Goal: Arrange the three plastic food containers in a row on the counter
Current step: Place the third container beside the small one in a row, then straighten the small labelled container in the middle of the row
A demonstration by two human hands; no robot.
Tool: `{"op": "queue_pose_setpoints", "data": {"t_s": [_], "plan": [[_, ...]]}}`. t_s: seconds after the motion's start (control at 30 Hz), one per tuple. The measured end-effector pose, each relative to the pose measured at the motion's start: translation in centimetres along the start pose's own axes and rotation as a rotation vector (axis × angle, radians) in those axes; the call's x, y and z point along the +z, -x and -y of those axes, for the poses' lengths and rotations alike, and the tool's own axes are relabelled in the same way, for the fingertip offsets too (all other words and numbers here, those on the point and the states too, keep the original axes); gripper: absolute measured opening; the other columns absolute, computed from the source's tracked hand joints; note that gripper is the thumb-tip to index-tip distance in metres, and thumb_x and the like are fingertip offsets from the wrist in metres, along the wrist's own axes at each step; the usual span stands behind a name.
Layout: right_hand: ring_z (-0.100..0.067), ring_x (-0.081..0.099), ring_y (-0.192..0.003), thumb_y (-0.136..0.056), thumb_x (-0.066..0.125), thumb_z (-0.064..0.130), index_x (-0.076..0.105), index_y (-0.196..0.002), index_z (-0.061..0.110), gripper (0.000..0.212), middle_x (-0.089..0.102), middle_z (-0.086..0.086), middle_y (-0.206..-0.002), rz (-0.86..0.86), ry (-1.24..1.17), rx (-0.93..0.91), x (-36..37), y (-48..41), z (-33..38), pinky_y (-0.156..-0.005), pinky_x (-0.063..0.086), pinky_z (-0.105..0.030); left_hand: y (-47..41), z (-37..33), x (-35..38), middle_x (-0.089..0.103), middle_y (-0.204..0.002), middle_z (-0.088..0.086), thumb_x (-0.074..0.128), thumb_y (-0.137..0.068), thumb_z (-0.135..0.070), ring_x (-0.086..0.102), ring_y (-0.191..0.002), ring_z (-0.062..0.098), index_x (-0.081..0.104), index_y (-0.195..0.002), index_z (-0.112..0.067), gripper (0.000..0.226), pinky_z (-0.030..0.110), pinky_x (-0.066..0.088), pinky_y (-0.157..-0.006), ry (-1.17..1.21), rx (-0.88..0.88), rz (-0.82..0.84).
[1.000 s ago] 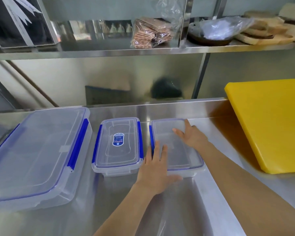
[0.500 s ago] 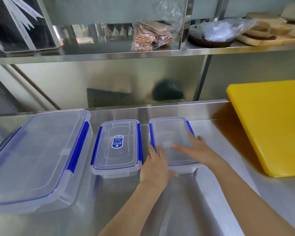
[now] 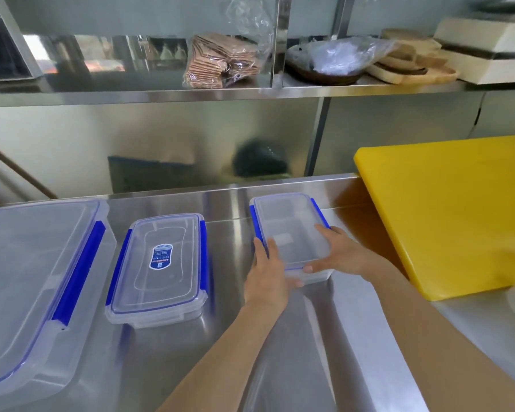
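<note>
Three clear plastic containers with blue clips sit on the steel counter (image 3: pixel 250 352). The large container (image 3: pixel 33 286) is at the far left. The middle container (image 3: pixel 158 269), with a blue label on its lid, lies beside it. The small container (image 3: pixel 289 230) is further right, with a gap between it and the middle one. My left hand (image 3: pixel 268 275) grips its near-left corner. My right hand (image 3: pixel 339 254) grips its near-right corner, fingers over the lid.
A thick yellow cutting board (image 3: pixel 446 212) lies to the right of the small container. A steel shelf (image 3: pixel 220 93) above the counter holds a plastic-wrapped stack (image 3: pixel 220 60), a bagged bowl (image 3: pixel 330 60) and wooden boards (image 3: pixel 411 63).
Both hands slid back to the near corners of the small container and took hold of it. The small container now sits further right, apart from the middle one.
</note>
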State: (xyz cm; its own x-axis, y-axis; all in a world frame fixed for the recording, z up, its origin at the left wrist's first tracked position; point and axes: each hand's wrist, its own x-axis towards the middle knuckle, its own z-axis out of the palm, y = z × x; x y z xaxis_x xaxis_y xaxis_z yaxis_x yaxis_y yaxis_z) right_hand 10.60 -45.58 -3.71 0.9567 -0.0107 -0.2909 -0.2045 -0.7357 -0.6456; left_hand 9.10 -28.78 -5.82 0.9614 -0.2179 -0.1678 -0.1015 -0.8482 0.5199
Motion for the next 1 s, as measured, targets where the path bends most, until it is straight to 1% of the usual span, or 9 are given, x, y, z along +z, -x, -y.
{"op": "queue_pose_setpoints", "data": {"t_s": [0.2,0.27,0.33,0.43,0.5,0.57,0.67,0.77,1.0], "plan": [[-0.02,0.03,-0.125,-0.059,0.08,0.051,0.023,-0.139,0.036,0.099,0.023,-0.001,-0.149,-0.006,-0.01,0.062,-1.0,0.5,-1.3,-0.087,0.029,-0.03,-0.3,-1.3,0.5,-0.004,-0.159,0.009,0.064,-0.082,-0.04,0.043,-0.128,0.038,0.004,-0.148,-0.017,0.092,0.042,0.043,-0.098,-0.002,0.026,0.017],[-0.022,0.029,-0.128,-0.059,0.077,0.057,0.022,-0.14,0.034,0.101,0.023,-0.002,-0.15,-0.045,0.096,0.102,-1.0,0.6,-0.9,-0.098,0.034,-0.038,0.0,-0.8,0.4,-0.006,-0.16,0.006,0.062,-0.083,-0.042,0.037,-0.134,0.034,0.002,-0.148,-0.02,0.091,0.041,0.04,-0.102,0.032,0.042,0.041],[-0.027,0.023,-0.135,-0.058,0.072,0.064,0.02,-0.141,0.032,0.103,0.021,-0.003,-0.151,-0.177,0.255,0.088,-0.4,0.5,0.2,-0.107,0.026,-0.047,0.4,0.2,-0.6,0.006,-0.16,0.007,0.06,-0.083,-0.044,0.028,-0.14,0.029,0.011,-0.148,-0.018,0.086,0.039,0.03,-0.111,0.042,0.115,-0.007],[-0.028,0.017,-0.139,-0.06,0.07,0.064,0.025,-0.141,0.028,0.099,0.018,-0.004,-0.154,-0.325,0.227,-0.14,1.7,0.9,4.1,-0.11,0.021,-0.045,1.5,2.8,-4.0,0.041,-0.147,0.011,0.054,-0.088,-0.039,0.035,-0.135,0.027,0.04,-0.136,-0.011,0.058,0.037,0.023,-0.113,0.125,0.104,-0.374],[-0.022,0.015,-0.14,-0.062,0.072,0.059,0.027,-0.141,0.029,0.096,0.017,0.001,-0.155,-0.208,0.08,-0.304,4.4,1.4,7.2,-0.11,0.022,-0.04,2.4,5.5,-6.7,0.056,-0.13,0.015,0.054,-0.089,-0.029,0.046,-0.123,0.03,0.051,-0.124,-0.008,0.041,0.04,0.03,-0.107,0.166,-0.02,-0.636],[-0.017,0.013,-0.142,-0.061,0.073,0.057,0.021,-0.142,0.036,0.098,0.01,0.007,-0.157,-0.023,0.031,-0.356,7.8,2.0,9.7,-0.11,0.024,-0.04,3.5,8.8,-8.8,0.056,-0.128,0.016,0.053,-0.089,-0.026,0.047,-0.122,0.032,0.05,-0.123,-0.007,0.038,0.044,0.032,-0.106,0.155,-0.195,-0.747],[-0.018,0.01,-0.143,-0.059,0.074,0.057,0.006,-0.141,0.046,0.107,-0.003,0.007,-0.158,0.176,0.023,-0.319,11.9,2.0,11.8,-0.109,0.025,-0.043,4.8,12.9,-10.5,0.044,-0.138,0.02,0.059,-0.086,-0.031,0.038,-0.128,0.038,0.039,-0.132,-0.006,0.056,0.052,0.031,-0.109,0.155,-0.459,-0.672],[-0.019,0.017,-0.141,-0.058,0.076,0.056,0.002,-0.144,0.038,0.115,-0.002,0.007,-0.156,0.247,0.034,-0.336,14.5,1.8,12.6,-0.108,0.028,-0.037,5.9,15.2,-10.4,0.027,-0.147,0.02,0.063,-0.082,-0.036,0.027,-0.133,0.041,0.023,-0.142,-0.014,0.076,0.054,0.025,-0.111,0.331,-0.584,-0.493],[-0.022,0.031,-0.134,-0.071,0.072,0.047,0.005,-0.146,0.031,0.101,0.006,0.001,-0.155,0.151,0.059,-0.303,14.7,0.9,12.1,-0.104,0.039,-0.044,4.9,15.1,-8.8,0.036,-0.142,0.012,0.062,-0.084,-0.034,0.043,-0.126,0.032,0.025,-0.143,-0.023,0.07,0.053,0.041,-0.104,0.591,-0.419,-0.37]]}}
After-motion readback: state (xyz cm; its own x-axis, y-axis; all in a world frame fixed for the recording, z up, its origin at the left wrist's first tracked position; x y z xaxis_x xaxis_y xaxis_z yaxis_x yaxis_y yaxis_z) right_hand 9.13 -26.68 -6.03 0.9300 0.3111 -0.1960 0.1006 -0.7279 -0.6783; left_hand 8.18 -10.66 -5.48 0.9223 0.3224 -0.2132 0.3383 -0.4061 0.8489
